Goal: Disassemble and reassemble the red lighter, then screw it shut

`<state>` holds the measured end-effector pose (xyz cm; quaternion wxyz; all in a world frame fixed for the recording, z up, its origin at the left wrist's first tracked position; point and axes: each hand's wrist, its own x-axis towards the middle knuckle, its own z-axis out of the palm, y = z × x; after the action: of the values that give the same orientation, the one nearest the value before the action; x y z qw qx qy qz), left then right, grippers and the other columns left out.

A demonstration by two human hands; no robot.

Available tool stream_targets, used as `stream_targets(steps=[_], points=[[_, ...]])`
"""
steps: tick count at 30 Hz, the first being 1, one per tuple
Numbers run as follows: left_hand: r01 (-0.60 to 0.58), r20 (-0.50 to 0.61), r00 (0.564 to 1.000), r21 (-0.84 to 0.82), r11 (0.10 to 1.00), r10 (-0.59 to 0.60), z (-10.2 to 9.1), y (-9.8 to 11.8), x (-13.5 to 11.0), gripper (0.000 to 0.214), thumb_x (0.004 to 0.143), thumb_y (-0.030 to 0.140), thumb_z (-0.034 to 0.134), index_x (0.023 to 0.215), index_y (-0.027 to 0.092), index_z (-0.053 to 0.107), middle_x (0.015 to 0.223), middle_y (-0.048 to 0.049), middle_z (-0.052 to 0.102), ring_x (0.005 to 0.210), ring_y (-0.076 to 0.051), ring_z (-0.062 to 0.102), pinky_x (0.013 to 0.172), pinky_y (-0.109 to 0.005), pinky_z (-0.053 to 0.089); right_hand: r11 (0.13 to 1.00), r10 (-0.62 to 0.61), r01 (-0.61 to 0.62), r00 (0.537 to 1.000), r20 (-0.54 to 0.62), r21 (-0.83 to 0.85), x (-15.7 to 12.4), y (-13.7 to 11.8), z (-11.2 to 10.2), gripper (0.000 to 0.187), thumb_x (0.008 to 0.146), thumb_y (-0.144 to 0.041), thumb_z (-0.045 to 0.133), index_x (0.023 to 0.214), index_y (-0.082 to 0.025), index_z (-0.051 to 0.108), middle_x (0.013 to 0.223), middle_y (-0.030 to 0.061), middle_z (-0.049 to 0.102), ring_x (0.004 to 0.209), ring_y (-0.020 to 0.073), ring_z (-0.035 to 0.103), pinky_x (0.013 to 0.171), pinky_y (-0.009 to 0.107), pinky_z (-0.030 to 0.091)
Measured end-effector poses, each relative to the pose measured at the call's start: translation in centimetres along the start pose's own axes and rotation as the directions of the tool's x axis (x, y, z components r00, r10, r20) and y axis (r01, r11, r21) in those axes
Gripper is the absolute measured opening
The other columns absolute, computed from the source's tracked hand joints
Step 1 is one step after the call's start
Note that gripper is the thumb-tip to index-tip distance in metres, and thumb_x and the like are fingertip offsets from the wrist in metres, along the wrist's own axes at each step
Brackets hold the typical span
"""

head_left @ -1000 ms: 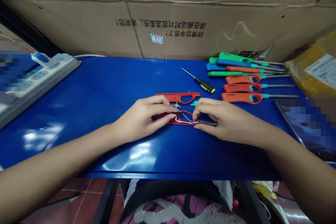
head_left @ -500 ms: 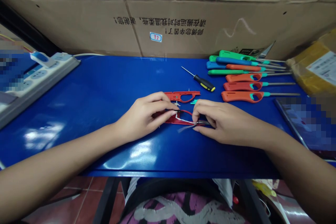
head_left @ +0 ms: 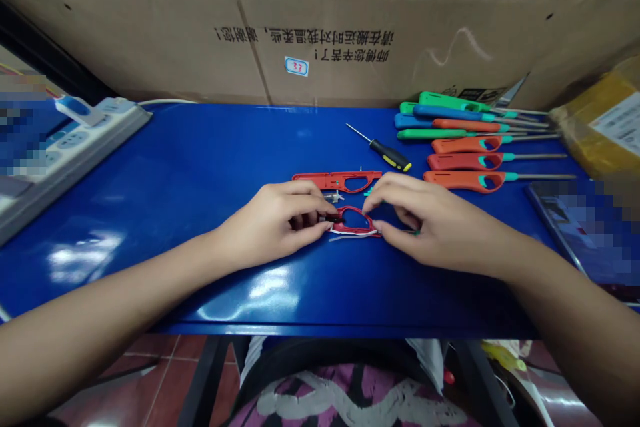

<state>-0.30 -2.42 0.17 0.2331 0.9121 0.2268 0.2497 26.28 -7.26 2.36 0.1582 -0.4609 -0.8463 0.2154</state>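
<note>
My left hand (head_left: 283, 220) is closed, its thumb and fingers pinching the left part of a red lighter half-shell (head_left: 361, 211) with a dark piece inside. A white wire (head_left: 350, 233) runs along the shell's lower edge, and a thin clear tube (head_left: 345, 238) lies just below. At the shell's right end is my right hand (head_left: 420, 220), thumb and index finger apart, with the thumb touching the wire end. A bit of green shows under its palm. Behind lies the other red half-shell (head_left: 327, 181), with small metal and clear parts (head_left: 334, 197) in front.
A screwdriver (head_left: 391, 155) with a black and yellow handle lies behind my right hand. Several gas lighters (head_left: 465, 180) are lined up at the back right, beside a dark flat device (head_left: 575, 227). A power strip (head_left: 75, 140) sits left; a cardboard box (head_left: 175, 67) stands behind.
My right hand has spread its thumb and index finger from a pinch near the wire and metal tube. The wire now lies along the shell's lower edge. My left hand has barely shifted.
</note>
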Motion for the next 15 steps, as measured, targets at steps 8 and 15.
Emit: stream_targets(steps=[8, 15], points=[[0.005, 0.01, 1.0, 0.071, 0.997, -0.006, -0.5, 0.5, -0.2, 0.016, 0.094, 0.017, 0.065, 0.107, 0.013, 0.073, 0.094, -0.0051, 0.066, 0.081, -0.012, 0.064, 0.07, -0.021, 0.052, 0.914, 0.233, -0.267, 0.962, -0.143, -0.306, 0.2, 1.7, -0.1, 0.017, 0.087, -0.031, 0.065, 0.102, -0.023, 0.063, 0.106, 0.002, 0.064, 0.069, 0.0145, 0.054, 0.058, 0.03, 0.035], [0.064, 0.058, 0.996, 0.114, 0.991, -0.071, -0.6, 0.2, -0.1, 0.007, 0.093, 0.017, 0.065, 0.095, 0.014, 0.07, 0.084, -0.002, 0.065, 0.076, -0.012, 0.061, 0.068, -0.023, 0.049, 0.959, 0.104, -0.108, 0.994, -0.03, -0.263, 0.3, 2.0, 0.0, 0.006, 0.094, -0.025, 0.059, 0.089, -0.022, 0.061, 0.094, 0.0003, 0.067, 0.083, 0.0171, 0.061, 0.068, 0.03, 0.041]])
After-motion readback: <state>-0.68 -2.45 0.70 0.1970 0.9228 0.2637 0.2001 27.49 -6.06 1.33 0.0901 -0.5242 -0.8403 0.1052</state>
